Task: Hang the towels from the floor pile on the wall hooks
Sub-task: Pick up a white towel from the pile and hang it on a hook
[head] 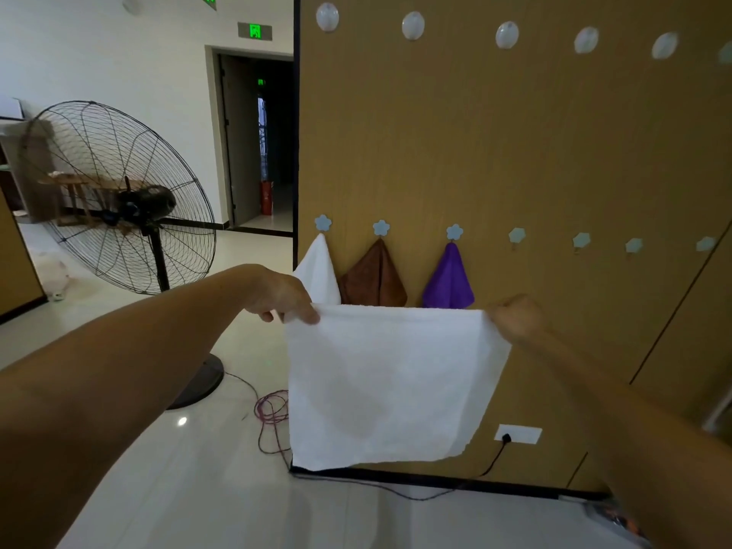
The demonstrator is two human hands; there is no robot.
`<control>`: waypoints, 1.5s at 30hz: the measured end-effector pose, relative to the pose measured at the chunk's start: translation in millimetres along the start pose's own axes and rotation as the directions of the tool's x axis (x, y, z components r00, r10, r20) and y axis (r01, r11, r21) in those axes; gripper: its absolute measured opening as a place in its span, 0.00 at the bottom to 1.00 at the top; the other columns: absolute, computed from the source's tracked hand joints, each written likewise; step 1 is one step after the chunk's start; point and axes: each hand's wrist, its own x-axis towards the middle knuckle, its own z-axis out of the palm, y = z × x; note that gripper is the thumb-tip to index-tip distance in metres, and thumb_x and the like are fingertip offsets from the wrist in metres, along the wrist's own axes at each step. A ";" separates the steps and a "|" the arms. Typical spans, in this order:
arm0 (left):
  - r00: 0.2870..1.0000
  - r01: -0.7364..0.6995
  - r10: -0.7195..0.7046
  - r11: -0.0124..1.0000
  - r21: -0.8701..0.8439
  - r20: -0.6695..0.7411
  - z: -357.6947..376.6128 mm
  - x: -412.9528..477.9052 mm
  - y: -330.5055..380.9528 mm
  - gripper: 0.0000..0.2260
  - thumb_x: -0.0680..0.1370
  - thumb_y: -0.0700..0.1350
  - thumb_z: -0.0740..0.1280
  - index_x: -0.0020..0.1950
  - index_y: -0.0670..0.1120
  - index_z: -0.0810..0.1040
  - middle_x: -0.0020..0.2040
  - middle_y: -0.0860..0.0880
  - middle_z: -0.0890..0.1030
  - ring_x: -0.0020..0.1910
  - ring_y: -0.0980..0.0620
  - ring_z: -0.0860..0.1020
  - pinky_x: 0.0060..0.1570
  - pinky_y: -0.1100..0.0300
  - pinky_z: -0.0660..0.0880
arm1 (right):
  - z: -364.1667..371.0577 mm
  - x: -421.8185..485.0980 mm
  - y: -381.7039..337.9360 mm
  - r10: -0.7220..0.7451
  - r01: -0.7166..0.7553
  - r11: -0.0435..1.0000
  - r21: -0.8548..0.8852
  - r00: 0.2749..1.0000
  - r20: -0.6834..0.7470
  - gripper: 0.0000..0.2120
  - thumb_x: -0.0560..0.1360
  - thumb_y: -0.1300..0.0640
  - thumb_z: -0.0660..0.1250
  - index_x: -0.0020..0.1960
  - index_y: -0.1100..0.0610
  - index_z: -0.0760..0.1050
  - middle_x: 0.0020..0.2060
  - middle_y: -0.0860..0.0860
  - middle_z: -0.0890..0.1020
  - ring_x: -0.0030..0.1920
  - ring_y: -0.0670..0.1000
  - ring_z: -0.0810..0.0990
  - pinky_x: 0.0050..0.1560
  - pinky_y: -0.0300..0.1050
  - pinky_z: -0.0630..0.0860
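Observation:
A white towel (390, 386) hangs spread flat in front of the wooden wall (515, 152). My left hand (285, 297) pinches its top left corner and my right hand (517, 317) pinches its top right corner. Behind it, three blue flower hooks carry towels: a white one (319, 271), a brown one (374, 279) and a purple one (449, 279). The flower hook (517, 234) to the right of the purple towel is bare, as are several more hooks (581, 240) further right. The floor pile is barely visible at the bottom right corner.
A large standing fan (119, 200) stands at the left on a round base, with a coiled cable (273, 410) on the floor. A wall socket (518, 433) with a black plug sits low on the wall. A row of round knobs (413, 25) runs high up.

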 end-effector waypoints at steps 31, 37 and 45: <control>0.813 -0.522 0.471 0.850 -0.071 -0.342 -25.6 33.4 -2.5 0.15 0.70 0.66 0.69 0.38 0.56 0.85 0.38 0.56 0.84 0.37 0.60 0.82 0.36 0.71 0.73 | 47.6 -14.9 -102.9 -0.235 0.125 0.821 0.558 0.963 0.131 0.15 0.72 0.46 0.73 0.48 0.58 0.82 0.43 0.55 0.86 0.41 0.52 0.84 0.40 0.44 0.78; 0.755 -0.505 0.465 0.862 0.042 -0.463 -40.9 65.9 1.4 0.17 0.76 0.60 0.66 0.41 0.49 0.84 0.50 0.50 0.82 0.50 0.49 0.80 0.52 0.51 0.76 | 65.3 13.9 -123.4 -0.297 0.208 0.792 0.573 0.953 0.064 0.11 0.79 0.51 0.65 0.54 0.55 0.82 0.45 0.47 0.85 0.48 0.47 0.82 0.45 0.38 0.77; 0.669 -0.471 0.576 0.817 0.332 -0.469 -91.9 117.6 20.2 0.11 0.82 0.39 0.56 0.55 0.38 0.78 0.52 0.43 0.79 0.52 0.44 0.76 0.50 0.58 0.71 | 76.8 100.9 -162.2 -0.477 0.458 0.845 0.276 0.879 0.004 0.14 0.76 0.64 0.66 0.36 0.49 0.74 0.35 0.41 0.76 0.36 0.41 0.73 0.33 0.28 0.67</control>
